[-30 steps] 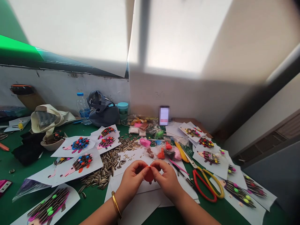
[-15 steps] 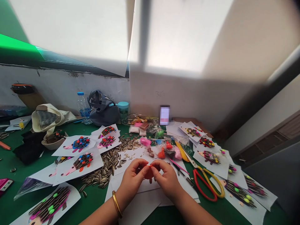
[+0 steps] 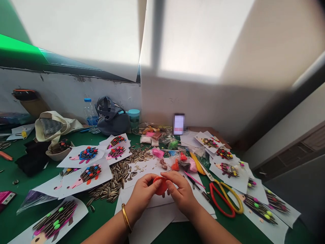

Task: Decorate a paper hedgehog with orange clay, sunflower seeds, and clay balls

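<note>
A flattened red piece of modelling clay is held above white paper sheets. My left hand pinches its left side, thumb across the front and fingers behind. My right hand closes on its right edge, thumb near the rim and fingertips over the top. Small dark marks on the paper show just under the clay. Left of my hands lies a pile of striped sunflower seeds. Red clay lumps and a pink clay lump sit beyond my fingers.
Scissors with red and yellow handles, a yellow cutter and pens lie to the right. Hedgehog pictures flank both sides. At the back stand a phone, a dark bag and a water bottle.
The red clay has turned and shows more of its flat round face. My right hand's fingers have spread over its top edge, and my hands sit slightly further apart.
</note>
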`<state>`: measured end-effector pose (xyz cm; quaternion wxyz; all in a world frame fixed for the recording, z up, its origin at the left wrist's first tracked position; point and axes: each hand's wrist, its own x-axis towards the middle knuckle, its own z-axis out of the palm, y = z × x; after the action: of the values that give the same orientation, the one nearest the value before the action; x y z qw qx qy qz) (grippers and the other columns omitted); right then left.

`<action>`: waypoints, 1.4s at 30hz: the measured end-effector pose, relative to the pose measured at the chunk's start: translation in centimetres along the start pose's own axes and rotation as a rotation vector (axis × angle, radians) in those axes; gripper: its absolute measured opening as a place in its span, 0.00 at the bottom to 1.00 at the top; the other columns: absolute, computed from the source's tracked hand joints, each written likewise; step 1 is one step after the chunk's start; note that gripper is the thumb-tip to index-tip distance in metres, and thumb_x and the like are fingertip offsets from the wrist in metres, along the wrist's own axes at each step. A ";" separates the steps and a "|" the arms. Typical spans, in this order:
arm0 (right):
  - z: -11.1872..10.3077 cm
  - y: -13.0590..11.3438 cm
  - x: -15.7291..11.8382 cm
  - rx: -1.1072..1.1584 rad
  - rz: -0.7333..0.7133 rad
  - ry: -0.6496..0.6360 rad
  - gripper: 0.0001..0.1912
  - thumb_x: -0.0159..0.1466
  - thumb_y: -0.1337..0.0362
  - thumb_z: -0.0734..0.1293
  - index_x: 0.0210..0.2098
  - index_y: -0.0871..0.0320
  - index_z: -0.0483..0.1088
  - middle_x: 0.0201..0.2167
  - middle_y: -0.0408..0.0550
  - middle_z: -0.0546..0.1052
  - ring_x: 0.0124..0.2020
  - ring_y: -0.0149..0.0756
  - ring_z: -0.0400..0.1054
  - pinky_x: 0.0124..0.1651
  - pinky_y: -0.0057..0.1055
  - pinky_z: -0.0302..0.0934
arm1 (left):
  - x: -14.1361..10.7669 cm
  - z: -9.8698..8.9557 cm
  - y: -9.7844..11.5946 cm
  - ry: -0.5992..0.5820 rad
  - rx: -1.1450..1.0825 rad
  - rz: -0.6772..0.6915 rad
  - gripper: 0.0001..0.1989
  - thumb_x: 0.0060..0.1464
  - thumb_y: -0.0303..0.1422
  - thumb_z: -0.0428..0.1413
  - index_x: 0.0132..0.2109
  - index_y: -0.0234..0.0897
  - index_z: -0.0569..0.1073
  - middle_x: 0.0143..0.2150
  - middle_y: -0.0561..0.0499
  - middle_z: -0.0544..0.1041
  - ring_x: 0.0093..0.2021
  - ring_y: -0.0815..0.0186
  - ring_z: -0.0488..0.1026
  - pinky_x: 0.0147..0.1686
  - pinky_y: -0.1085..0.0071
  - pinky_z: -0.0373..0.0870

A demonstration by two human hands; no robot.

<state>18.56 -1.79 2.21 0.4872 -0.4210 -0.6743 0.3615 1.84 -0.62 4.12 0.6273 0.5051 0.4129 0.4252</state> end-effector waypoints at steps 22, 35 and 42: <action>-0.3 0.5 0.3 0.062 -0.049 -0.052 0.21 0.69 0.50 0.57 0.51 0.51 0.73 0.45 0.51 0.71 0.45 0.40 0.68 0.45 0.35 0.68 | 0.4 -0.3 -0.4 -0.019 0.081 -0.054 0.16 0.48 0.44 0.62 0.34 0.33 0.77 0.30 0.48 0.77 0.31 0.64 0.72 0.33 0.71 0.67; 0.4 0.0 0.8 0.279 0.264 -0.013 0.13 0.61 0.53 0.67 0.33 0.58 0.72 0.28 0.45 0.73 0.26 0.32 0.67 0.27 0.29 0.64 | 0.5 -0.8 -0.8 0.020 -0.028 0.026 0.16 0.51 0.44 0.61 0.35 0.34 0.76 0.30 0.49 0.75 0.31 0.66 0.70 0.32 0.71 0.68; 0.0 -0.3 0.9 0.083 0.245 -0.001 0.09 0.62 0.59 0.65 0.29 0.58 0.70 0.26 0.44 0.74 0.28 0.33 0.68 0.32 0.29 0.63 | 0.3 -1.1 -1.4 0.064 0.246 0.162 0.25 0.53 0.44 0.59 0.57 0.43 0.71 0.47 0.45 0.74 0.44 0.59 0.74 0.42 0.64 0.72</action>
<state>18.33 -1.10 2.76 0.4559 -0.4796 -0.6026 0.4461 1.03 -0.21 2.52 0.5110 0.5959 0.4395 0.4367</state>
